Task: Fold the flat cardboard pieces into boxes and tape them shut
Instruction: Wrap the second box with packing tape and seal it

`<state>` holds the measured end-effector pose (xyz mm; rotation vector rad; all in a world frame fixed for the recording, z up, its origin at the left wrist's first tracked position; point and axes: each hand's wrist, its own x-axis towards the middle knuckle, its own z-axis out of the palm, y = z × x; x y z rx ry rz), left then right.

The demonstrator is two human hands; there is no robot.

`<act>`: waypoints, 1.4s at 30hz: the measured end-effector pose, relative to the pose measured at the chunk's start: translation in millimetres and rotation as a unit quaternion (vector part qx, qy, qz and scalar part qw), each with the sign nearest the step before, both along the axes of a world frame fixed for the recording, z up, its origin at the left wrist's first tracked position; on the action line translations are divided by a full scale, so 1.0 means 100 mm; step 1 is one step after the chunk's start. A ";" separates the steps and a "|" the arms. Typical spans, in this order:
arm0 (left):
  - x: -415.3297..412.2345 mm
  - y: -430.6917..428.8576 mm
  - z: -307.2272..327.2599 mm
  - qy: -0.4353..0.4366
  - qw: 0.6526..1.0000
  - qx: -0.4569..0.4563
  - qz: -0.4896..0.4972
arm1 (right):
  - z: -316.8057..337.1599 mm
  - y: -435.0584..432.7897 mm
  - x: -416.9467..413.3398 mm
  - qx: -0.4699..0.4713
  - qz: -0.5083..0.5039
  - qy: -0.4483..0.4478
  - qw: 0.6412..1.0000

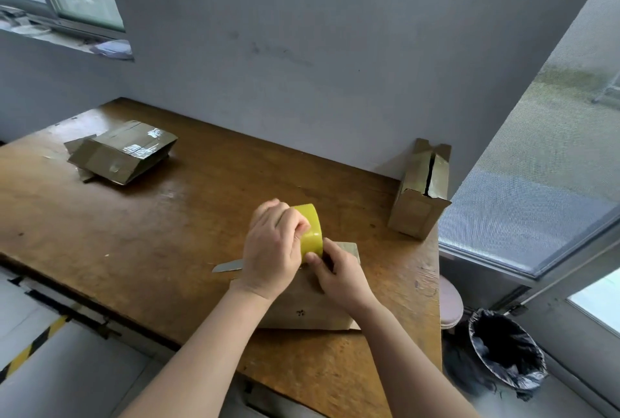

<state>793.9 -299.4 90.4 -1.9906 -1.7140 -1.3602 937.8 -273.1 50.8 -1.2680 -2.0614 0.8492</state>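
The box point(302, 308) lies flat on the near right of the table point(134, 233), its near end close to the table's near edge. The hands hide much of it, so I cannot tell its long axis. The tape point(312, 229) stands on its rim over the box's far end. The left hand point(273, 250) curls over the tape from the left, and the right hand point(339, 275) pinches its lower rim. A grey blade point(228, 266) pokes out leftward. The right box point(419, 189) stands on end by the wall, and the left box point(124, 152) lies far left. Bare wood spreads between them.
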 end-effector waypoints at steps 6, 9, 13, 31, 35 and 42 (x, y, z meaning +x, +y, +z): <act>-0.08 0.02 0.08 -0.115 0.992 -0.040 -0.025 | 0.11 0.02 -0.06 -0.067 -0.019 0.058 0.996; -0.11 0.03 0.11 -0.119 0.990 -0.068 -0.036 | 0.19 0.01 -0.13 -0.079 -0.028 0.162 0.983; -0.12 0.02 0.12 -0.109 0.989 -0.079 -0.056 | 0.29 0.00 -0.24 -0.021 -0.050 0.225 0.973; -0.48 -0.21 -0.74 -0.148 0.940 -0.300 0.063 | 0.71 0.16 -0.32 0.023 -0.125 0.244 0.961; -0.45 -0.20 -0.79 -0.229 0.925 -0.296 0.071 | 0.81 0.18 -0.39 -0.003 0.011 -0.063 0.998; -0.50 -0.33 -0.84 -0.406 0.864 -0.295 -0.029 | 0.74 0.21 -0.70 -0.017 0.083 -0.301 0.950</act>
